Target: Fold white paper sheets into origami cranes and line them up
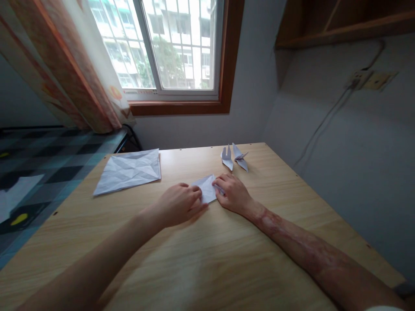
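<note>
One folded paper [207, 188] lies at the middle of the table [210, 259]. The left grip [181, 203] presses loosely curled fingers on its left edge, holding nothing. The right grip [231, 193] is at its right corner, pinch or press unclear. One creased sheet [129, 170] lies far left, and two paper figures [227, 158] are near the far edge.

Small white folded paper [207, 190], flat on table [227, 259]

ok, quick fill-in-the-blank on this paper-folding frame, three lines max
1. The left hand and right hand both press the small folded white paper piece onto the light ____ table.
2. The large creased white paper sheet lies to the ____ of the hands.
3. Beyond the right hand lie ____ small folded white paper figures.
Missing: wooden; left; two
</note>
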Demonstrator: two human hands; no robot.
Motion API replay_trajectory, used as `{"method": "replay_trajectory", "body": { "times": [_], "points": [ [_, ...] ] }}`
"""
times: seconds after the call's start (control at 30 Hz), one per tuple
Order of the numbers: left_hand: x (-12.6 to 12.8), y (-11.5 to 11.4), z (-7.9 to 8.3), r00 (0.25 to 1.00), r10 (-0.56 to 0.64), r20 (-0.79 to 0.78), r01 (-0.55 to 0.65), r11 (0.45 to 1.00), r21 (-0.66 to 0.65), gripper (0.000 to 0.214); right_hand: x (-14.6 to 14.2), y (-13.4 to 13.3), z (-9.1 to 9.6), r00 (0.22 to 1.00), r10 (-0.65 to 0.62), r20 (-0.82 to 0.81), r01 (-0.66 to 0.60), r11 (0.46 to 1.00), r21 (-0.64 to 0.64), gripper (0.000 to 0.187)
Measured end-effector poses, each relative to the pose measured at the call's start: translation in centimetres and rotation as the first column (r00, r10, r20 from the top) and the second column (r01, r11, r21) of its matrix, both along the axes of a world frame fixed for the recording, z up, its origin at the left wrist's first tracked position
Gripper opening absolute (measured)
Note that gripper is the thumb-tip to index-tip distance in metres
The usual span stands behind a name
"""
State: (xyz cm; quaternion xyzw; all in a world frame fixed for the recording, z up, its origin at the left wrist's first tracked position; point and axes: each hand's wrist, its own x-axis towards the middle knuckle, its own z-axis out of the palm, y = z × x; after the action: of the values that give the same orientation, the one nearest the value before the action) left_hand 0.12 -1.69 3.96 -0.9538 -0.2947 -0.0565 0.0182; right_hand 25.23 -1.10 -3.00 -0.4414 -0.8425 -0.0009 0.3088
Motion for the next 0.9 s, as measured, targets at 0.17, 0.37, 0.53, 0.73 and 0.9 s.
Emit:
{"method": "replay_trajectory", "body": {
  "times": [0.17,0.37,0.53,0.73,0.9],
  "points": [
    [0.4,0.1,-0.7,0.979,0.203,0.004,-0.203,0.978,0.057,0.052,-0.1,0.0,-0.1,1.000,0.002,-0.014,-0.002,1.000,-0.015,0.018],
    [-1.6,2.6,-2.2,0.984,0.177,0.037,-0.173,0.982,-0.077,0.045,0.2,0.0,-0.4,0.995,-0.003,-0.099,-0.001,0.999,-0.042,0.043],
    [-3.7,4.2,-1.5,0.992,0.072,0.107,-0.046,0.973,-0.226,0.040,0.2,0.1,-0.3,0.998,-0.033,-0.048,0.029,0.997,-0.069,0.054],
    [-3.7,4.7,-1.6,0.978,0.084,0.189,-0.027,0.957,-0.288,0.032,0.2,-0.1,-0.1,0.997,-0.061,-0.048,0.058,0.996,-0.066,0.043],
    [-4.3,5.2,-1.8,0.969,0.077,0.235,0.008,0.939,-0.343,0.032,0.1,-0.3,0.1,0.997,-0.072,-0.033,0.070,0.996,-0.047,0.036]
  ]
}}
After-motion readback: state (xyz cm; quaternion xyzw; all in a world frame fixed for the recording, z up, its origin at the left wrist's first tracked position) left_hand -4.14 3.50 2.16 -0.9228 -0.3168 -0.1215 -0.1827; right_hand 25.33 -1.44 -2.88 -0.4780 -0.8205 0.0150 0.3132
